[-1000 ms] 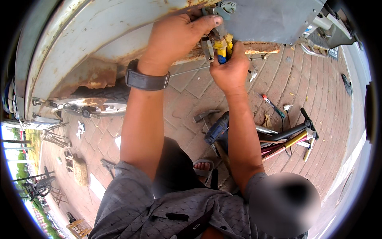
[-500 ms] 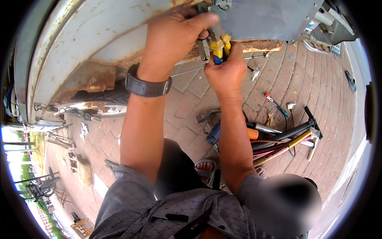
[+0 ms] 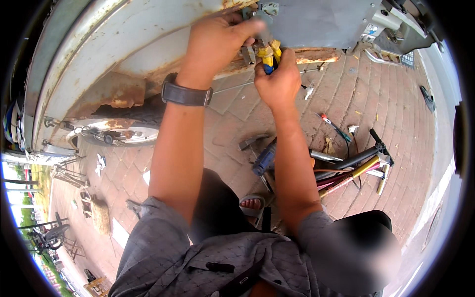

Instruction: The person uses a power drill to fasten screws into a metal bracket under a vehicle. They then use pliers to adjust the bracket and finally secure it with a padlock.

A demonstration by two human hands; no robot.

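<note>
My right hand (image 3: pixel 279 79) is closed round pliers with yellow and blue handles (image 3: pixel 267 58), near the lower edge of a grey metal panel (image 3: pixel 316 24). Their jaws point up toward a metal bracket (image 3: pixel 269 9) and are partly hidden. Beside them my left hand (image 3: pixel 222 39), with a dark strap on its wrist, has its fingers curled at the same spot. What these fingers grip is hidden by the hand and a blur. A short square metal piece (image 3: pixel 249 56) shows just below the left fingers. Rust covers the strip (image 3: pixel 316 56) under the panel.
A rusty pale vehicle body (image 3: pixel 123 34) with a wheel (image 3: pixel 143 134) fills the upper left. On the brick paving lie a hammer (image 3: pixel 253 141), a blue tool (image 3: pixel 264 159), a red-and-green tool (image 3: pixel 336 127) and a hand pump (image 3: pixel 356 161). A blurred shape (image 3: pixel 356 252) is at lower right.
The view has shifted slightly, so the panel and the tools on the ground sit a little farther left. Both hands stay at the bracket, with the pliers still in my right hand.
</note>
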